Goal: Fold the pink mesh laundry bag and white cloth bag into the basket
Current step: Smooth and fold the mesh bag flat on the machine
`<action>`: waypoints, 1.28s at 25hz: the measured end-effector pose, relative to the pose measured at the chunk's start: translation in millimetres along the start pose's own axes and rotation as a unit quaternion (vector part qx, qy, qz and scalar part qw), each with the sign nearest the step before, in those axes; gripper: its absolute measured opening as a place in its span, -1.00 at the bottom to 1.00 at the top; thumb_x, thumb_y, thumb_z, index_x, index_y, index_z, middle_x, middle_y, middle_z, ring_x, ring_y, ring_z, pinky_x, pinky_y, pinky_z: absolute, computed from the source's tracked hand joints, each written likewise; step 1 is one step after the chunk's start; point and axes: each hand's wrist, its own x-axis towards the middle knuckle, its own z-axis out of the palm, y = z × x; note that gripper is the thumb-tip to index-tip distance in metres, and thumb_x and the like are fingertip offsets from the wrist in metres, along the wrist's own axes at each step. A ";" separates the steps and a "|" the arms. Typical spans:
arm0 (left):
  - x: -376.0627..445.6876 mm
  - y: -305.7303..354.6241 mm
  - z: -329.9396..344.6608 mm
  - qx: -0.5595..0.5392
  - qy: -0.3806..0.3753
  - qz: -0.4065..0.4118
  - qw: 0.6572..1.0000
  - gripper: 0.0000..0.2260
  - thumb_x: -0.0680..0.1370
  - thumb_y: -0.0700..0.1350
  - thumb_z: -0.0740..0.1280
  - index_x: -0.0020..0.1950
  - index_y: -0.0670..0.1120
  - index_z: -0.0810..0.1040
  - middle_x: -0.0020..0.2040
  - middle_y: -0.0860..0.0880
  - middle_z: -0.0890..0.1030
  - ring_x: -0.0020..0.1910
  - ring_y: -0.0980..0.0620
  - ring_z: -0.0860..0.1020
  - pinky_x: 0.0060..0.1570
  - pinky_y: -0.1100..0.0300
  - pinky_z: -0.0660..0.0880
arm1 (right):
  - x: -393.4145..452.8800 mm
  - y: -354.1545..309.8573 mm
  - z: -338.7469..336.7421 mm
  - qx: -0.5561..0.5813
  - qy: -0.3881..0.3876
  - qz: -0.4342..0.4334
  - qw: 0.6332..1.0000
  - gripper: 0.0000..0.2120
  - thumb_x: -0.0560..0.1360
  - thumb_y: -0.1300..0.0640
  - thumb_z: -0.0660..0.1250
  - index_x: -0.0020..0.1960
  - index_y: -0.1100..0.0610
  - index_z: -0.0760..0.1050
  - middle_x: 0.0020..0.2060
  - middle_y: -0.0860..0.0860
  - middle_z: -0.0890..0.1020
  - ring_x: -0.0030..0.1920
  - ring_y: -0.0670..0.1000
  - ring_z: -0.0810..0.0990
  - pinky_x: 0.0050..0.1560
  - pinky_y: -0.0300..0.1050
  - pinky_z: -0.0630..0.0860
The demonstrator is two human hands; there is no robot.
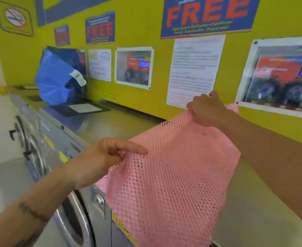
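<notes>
Pink open mesh makes up the laundry bag, which is held up in the air above the steel counter, stretched between two hands and hanging down over the front edge of the counter at about 6 o'clock. The left hand has its grip pressed together on the near corner of the mesh, thumb against the curled fingers, at about 9 o'clock from the bag's middle. The right hand pinches the far corner at about 1 o'clock, close to the yellow wall and the paper notice. I judge that the bag is only being spread flat for a first fold. The mesh is light and slack, so one pinch can slip and the corner will fall, and the fold line would then be crooked. The holes can also catch on a finger, or on the door handle of a washing machine below the hanging edge. Neither the basket nor the white cloth bag is visible, so the person must turn to find them, and the loose fold may open during this. A blue bag stands far away at 10 o'clock and is no obstacle.
</notes>
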 end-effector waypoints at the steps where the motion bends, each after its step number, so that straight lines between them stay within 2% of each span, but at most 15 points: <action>1: 2.0 -5.1 -15.3 -0.003 0.017 -0.005 1.000 -0.48 0.30 -0.48 0.14 -0.03 -0.09 0.74 0.03 -0.16 0.71 -0.08 -0.06 0.63 -0.12 0.13 0.54 | 17.2 -14.8 3.1 -0.005 -0.005 -0.005 1.000 -0.78 0.51 0.12 0.17 0.06 0.05 0.55 0.00 0.08 0.57 0.12 0.19 0.51 0.28 0.22 0.23; 3: 10.3 -15.9 -42.3 0.005 0.052 -0.021 0.998 -0.44 0.39 -0.59 0.09 -0.06 -0.09 0.75 0.00 -0.11 0.73 -0.09 0.02 0.68 -0.14 0.27 0.59 | 48.0 -39.7 12.4 -0.022 -0.010 -0.021 0.999 -0.76 0.51 0.12 0.20 0.13 0.04 0.53 0.04 0.08 0.56 0.15 0.17 0.49 0.33 0.26 0.18; 5: 20.3 -33.1 -69.5 0.057 0.091 -0.047 0.993 -0.41 0.44 -0.61 0.07 -0.09 -0.06 0.75 0.01 -0.10 0.73 -0.04 -0.04 0.68 -0.11 0.26 0.58 | 73.1 -58.5 26.9 -0.056 -0.030 -0.038 0.997 -0.69 0.51 0.10 0.24 0.25 0.03 0.49 0.11 0.09 0.56 0.20 0.17 0.47 0.36 0.28 0.15; 8: 29.4 -55.8 -100.2 0.249 0.093 -0.077 0.961 -0.47 0.45 -0.43 0.15 -0.04 0.13 0.72 0.03 -0.05 0.71 -0.01 -0.23 0.63 -0.01 0.09 0.52 | 87.4 -60.4 49.2 -0.097 -0.089 0.008 0.991 -0.67 0.50 0.12 0.24 0.26 0.06 0.48 0.15 0.11 0.55 0.23 0.18 0.47 0.39 0.28 0.15; 11: 37.8 -44.6 -110.5 0.384 0.075 -0.113 0.913 -0.60 0.49 -0.31 0.18 -0.10 0.14 0.68 -0.02 -0.04 0.66 -0.10 -0.04 0.59 -0.04 0.02 0.51 | 86.3 -56.8 57.3 -0.112 -0.068 0.088 0.987 -0.66 0.45 0.10 0.27 0.21 0.11 0.49 0.11 0.14 0.54 0.13 0.20 0.51 0.32 0.22 0.29; 13: 55.0 -22.5 -103.8 0.458 0.178 -0.046 0.869 -0.71 0.48 -0.28 0.21 -0.16 0.08 0.61 -0.02 -0.04 0.55 -0.07 0.01 0.52 -0.07 0.10 0.41 | 81.1 -63.0 53.8 0.004 -0.081 0.097 0.992 -0.69 0.44 0.09 0.26 0.16 0.16 0.49 0.02 0.14 0.55 0.02 0.19 0.54 0.15 0.13 0.40; 15: 80.3 -5.9 -83.2 0.455 0.214 0.057 0.863 -0.80 0.50 -0.21 0.23 -0.10 0.05 0.59 0.01 -0.03 0.56 -0.02 0.01 0.51 -0.04 0.13 0.40 | 72.9 -70.5 44.5 0.201 -0.181 0.107 0.957 -0.68 0.49 0.06 0.23 0.17 0.19 0.51 0.06 0.17 0.59 -0.03 0.16 0.56 0.02 0.05 0.48; 17: 112.4 -7.6 -51.8 0.465 0.100 0.075 0.876 -0.79 0.55 -0.02 0.23 0.12 0.04 0.57 0.19 -0.01 0.56 0.14 0.03 0.50 0.11 0.12 0.42 | 64.7 -73.8 38.5 0.279 -0.305 0.075 0.907 -0.58 0.50 0.01 0.26 0.29 0.17 0.48 0.22 0.14 0.57 0.07 0.11 0.56 0.07 0.02 0.48; 19: 142.0 -27.2 -22.8 0.507 -0.043 -0.001 0.861 -0.57 0.56 0.18 0.17 0.38 0.07 0.41 0.42 -0.02 0.39 0.36 -0.03 0.38 0.34 -0.01 0.33 | 57.1 -78.5 47.9 0.242 -0.351 0.041 0.904 -0.61 0.48 0.02 0.29 0.26 0.13 0.50 0.22 0.08 0.59 0.13 0.09 0.56 0.15 0.07 0.51; 21: 161.1 -54.9 -12.9 0.549 -0.103 -0.044 0.828 -0.42 0.54 0.31 0.06 0.51 0.09 0.23 0.52 -0.04 0.24 0.46 -0.10 0.25 0.42 -0.17 0.19 | 56.2 -81.0 69.6 0.186 -0.311 0.049 0.931 -0.78 0.47 0.04 0.27 0.07 0.10 0.53 0.09 0.03 0.62 0.06 0.08 0.58 0.08 0.07 0.56; 23: 168.1 -80.2 -15.1 0.561 -0.103 -0.041 0.821 -0.39 0.53 0.34 -0.04 0.53 0.13 0.16 0.54 -0.02 0.18 0.49 -0.08 0.16 0.45 -0.20 0.05 | 63.5 -73.6 84.5 0.161 -0.211 0.104 0.958 -0.88 0.47 0.08 0.26 -0.04 0.07 0.50 -0.04 0.00 0.60 -0.03 0.09 0.58 -0.09 -0.01 0.56; 25: 169.3 -92.3 -18.2 0.549 -0.088 -0.022 0.831 -0.39 0.52 0.35 -0.08 0.52 0.16 0.15 0.54 0.02 0.18 0.50 -0.03 0.13 0.46 -0.18 -0.01 | 72.4 -54.7 90.5 0.124 -0.111 0.189 0.968 -0.88 0.48 0.13 0.27 -0.01 0.10 0.52 -0.17 0.00 0.56 -0.12 0.11 0.59 -0.23 -0.08 0.48; 27: 169.1 -93.3 -17.7 0.548 -0.089 -0.011 0.832 -0.37 0.49 0.37 -0.09 0.52 0.17 0.16 0.53 0.03 0.20 0.50 -0.02 0.14 0.46 -0.18 0.00 | 76.7 -36.6 91.9 0.062 -0.060 0.236 0.968 -0.83 0.49 0.15 0.32 0.06 0.14 0.47 -0.21 0.02 0.50 -0.19 0.11 0.57 -0.31 -0.09 0.40; 30: 174.7 -79.8 -18.3 0.559 -0.109 -0.038 0.821 -0.35 0.46 0.37 -0.05 0.50 0.15 0.19 0.49 0.01 0.27 0.44 -0.06 0.25 0.41 -0.17 0.17 | 72.2 -27.7 90.2 0.080 -0.053 0.211 0.973 -0.83 0.52 0.16 0.29 0.07 0.14 0.35 -0.13 0.08 0.56 -0.26 0.10 0.45 -0.39 -0.11 0.28; 32: 181.7 -63.3 -14.3 0.560 -0.106 -0.061 0.819 -0.41 0.48 0.32 0.08 0.46 0.12 0.28 0.44 -0.01 0.33 0.39 -0.09 0.34 0.37 -0.15 0.28 | 57.0 -15.5 77.8 0.158 -0.124 0.160 0.966 -0.89 0.52 0.16 0.25 0.03 0.13 0.39 -0.10 0.08 0.56 -0.20 0.10 0.49 -0.37 -0.10 0.32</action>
